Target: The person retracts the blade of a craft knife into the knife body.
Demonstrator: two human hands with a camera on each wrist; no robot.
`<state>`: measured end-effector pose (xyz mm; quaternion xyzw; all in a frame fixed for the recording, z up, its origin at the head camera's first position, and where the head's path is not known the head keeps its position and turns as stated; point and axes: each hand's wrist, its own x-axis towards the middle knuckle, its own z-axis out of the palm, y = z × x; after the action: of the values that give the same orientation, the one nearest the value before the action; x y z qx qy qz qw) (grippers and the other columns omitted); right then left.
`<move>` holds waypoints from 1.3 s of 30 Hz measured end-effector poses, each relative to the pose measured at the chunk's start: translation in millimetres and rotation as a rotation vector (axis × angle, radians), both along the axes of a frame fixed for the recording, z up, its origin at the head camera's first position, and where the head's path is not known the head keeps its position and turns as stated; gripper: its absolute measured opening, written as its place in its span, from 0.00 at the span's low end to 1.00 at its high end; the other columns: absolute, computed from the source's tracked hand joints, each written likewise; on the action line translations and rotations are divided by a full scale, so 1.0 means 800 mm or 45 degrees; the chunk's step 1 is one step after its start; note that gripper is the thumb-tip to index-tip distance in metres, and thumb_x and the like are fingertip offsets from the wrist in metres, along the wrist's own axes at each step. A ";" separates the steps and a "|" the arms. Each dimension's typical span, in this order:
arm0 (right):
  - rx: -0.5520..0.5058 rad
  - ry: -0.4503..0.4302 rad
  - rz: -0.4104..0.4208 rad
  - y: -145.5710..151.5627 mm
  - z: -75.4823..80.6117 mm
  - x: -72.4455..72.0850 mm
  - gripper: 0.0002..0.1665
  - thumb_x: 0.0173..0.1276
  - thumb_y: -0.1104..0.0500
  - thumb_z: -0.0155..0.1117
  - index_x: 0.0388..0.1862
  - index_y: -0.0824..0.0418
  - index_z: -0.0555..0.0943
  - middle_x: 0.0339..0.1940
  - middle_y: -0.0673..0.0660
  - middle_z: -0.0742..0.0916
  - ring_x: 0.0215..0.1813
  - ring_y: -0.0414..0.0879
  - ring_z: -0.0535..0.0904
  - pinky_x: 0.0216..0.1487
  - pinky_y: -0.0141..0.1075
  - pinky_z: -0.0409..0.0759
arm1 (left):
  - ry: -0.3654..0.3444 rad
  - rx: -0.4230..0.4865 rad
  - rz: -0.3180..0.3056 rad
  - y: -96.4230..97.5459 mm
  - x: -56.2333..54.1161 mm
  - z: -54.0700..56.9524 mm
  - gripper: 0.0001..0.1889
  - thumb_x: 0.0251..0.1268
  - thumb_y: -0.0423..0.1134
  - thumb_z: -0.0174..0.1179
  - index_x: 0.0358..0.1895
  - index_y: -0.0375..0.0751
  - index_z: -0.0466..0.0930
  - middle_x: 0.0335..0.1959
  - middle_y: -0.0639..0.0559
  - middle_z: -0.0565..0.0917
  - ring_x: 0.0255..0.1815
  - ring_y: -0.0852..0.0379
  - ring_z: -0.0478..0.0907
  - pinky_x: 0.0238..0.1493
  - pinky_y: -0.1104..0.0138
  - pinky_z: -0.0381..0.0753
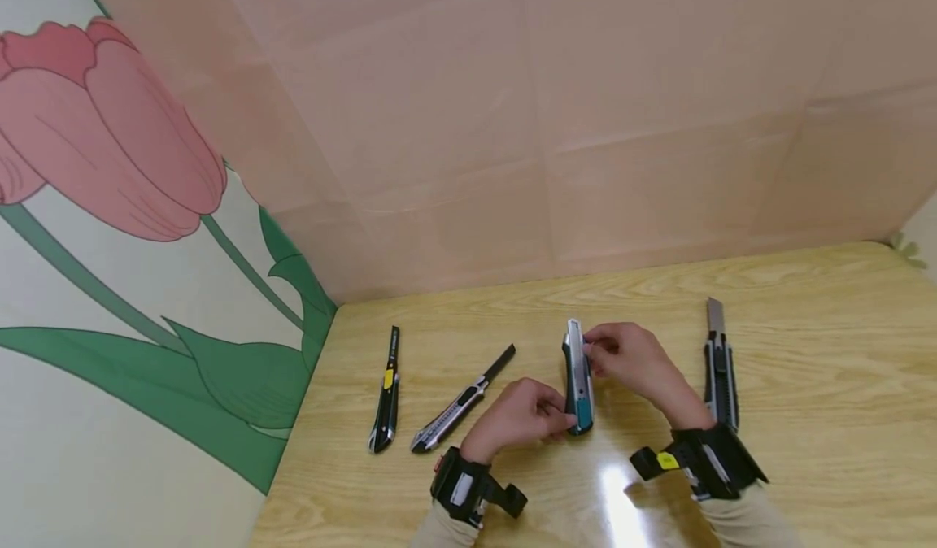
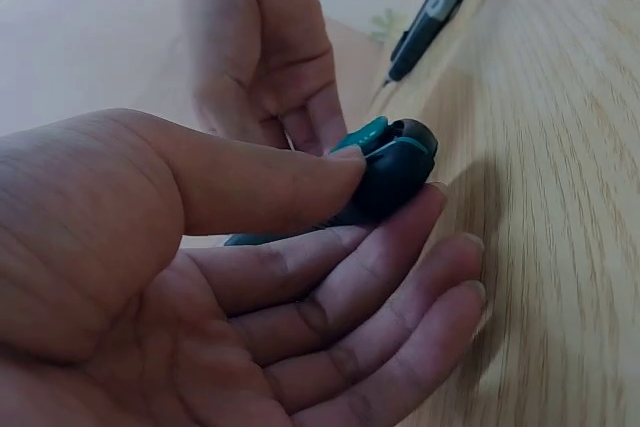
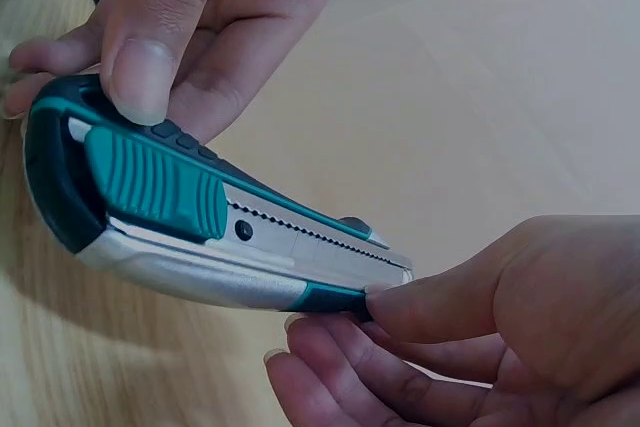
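Between both hands is a teal, black and silver snap-off utility knife, its tip pointing to the back of the table. My left hand pinches the rear end between thumb and fingers. Near the tip, my right hand pinches the knife's side. The right wrist view shows the ribbed teal slider at the rear of the channel and the blade lying inside the silver body. In the left wrist view the rear end of the knife faces the camera, hiding most of its body.
A black knife with a yellow slider lies at the left. Beside it a silver-and-black knife lies slanted, blade out. At the right rests another dark knife with its blade out. The wooden table meets a pinkish sheet behind.
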<state>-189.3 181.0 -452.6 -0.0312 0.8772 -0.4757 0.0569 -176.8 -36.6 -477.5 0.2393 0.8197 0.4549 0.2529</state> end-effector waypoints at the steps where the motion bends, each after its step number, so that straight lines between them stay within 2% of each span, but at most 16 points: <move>1: 0.001 -0.012 -0.004 -0.001 -0.001 0.000 0.16 0.72 0.60 0.59 0.54 0.67 0.79 0.39 0.60 0.85 0.37 0.51 0.83 0.36 0.39 0.84 | 0.019 -0.026 0.004 0.000 0.000 0.000 0.05 0.62 0.43 0.66 0.33 0.47 0.87 0.23 0.57 0.85 0.23 0.62 0.81 0.21 0.70 0.76; 8: -0.021 -0.061 -0.031 -0.009 -0.008 -0.001 0.17 0.71 0.59 0.61 0.53 0.69 0.80 0.37 0.60 0.86 0.33 0.50 0.83 0.34 0.40 0.83 | 0.096 -0.137 -0.003 -0.002 0.001 0.000 0.04 0.62 0.42 0.67 0.31 0.48 0.87 0.22 0.63 0.82 0.20 0.67 0.72 0.20 0.74 0.69; 15: -0.056 -0.099 -0.059 -0.016 -0.014 -0.002 0.17 0.70 0.58 0.63 0.51 0.69 0.81 0.34 0.60 0.87 0.29 0.49 0.84 0.31 0.39 0.84 | 0.120 -0.208 -0.042 -0.002 0.003 0.003 0.05 0.60 0.42 0.68 0.29 0.47 0.86 0.19 0.61 0.81 0.17 0.67 0.72 0.19 0.74 0.69; 19: -0.038 -0.106 -0.056 -0.018 -0.016 -0.003 0.16 0.69 0.58 0.63 0.50 0.68 0.81 0.34 0.59 0.87 0.29 0.49 0.84 0.29 0.38 0.83 | 0.044 -0.183 -0.026 -0.002 0.005 0.003 0.05 0.60 0.40 0.68 0.28 0.45 0.86 0.19 0.59 0.84 0.18 0.64 0.78 0.20 0.73 0.72; 24: -0.014 -0.112 -0.051 -0.019 -0.019 -0.004 0.15 0.68 0.58 0.64 0.48 0.68 0.82 0.32 0.58 0.87 0.29 0.49 0.84 0.31 0.39 0.83 | -0.062 -0.135 0.066 0.000 0.009 0.002 0.06 0.58 0.37 0.70 0.25 0.45 0.86 0.18 0.55 0.85 0.20 0.57 0.84 0.20 0.68 0.78; 28: -0.001 -0.125 -0.042 -0.019 -0.022 -0.003 0.14 0.67 0.58 0.65 0.46 0.67 0.82 0.31 0.57 0.87 0.29 0.50 0.84 0.32 0.41 0.83 | -0.092 -0.128 0.098 0.001 0.012 0.001 0.06 0.56 0.36 0.71 0.24 0.43 0.86 0.17 0.54 0.85 0.20 0.55 0.84 0.21 0.66 0.81; 33: -0.011 -0.149 -0.025 -0.019 -0.025 -0.002 0.14 0.66 0.60 0.65 0.45 0.69 0.82 0.30 0.58 0.87 0.28 0.49 0.84 0.31 0.42 0.84 | -0.116 -0.103 0.086 0.002 0.015 0.001 0.06 0.56 0.36 0.71 0.24 0.41 0.87 0.17 0.54 0.85 0.19 0.54 0.84 0.22 0.62 0.83; 39: -0.004 -0.193 -0.023 -0.018 -0.027 -0.003 0.14 0.67 0.61 0.65 0.45 0.70 0.81 0.32 0.59 0.86 0.29 0.49 0.85 0.31 0.42 0.84 | -0.060 -0.129 0.043 0.002 0.016 0.004 0.07 0.55 0.38 0.72 0.22 0.43 0.86 0.15 0.55 0.84 0.17 0.55 0.83 0.20 0.61 0.82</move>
<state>-191.6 166.7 -474.2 0.0129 0.8698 -0.4787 0.1189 -163.9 -35.3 -474.5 0.2014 0.8394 0.4226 0.2762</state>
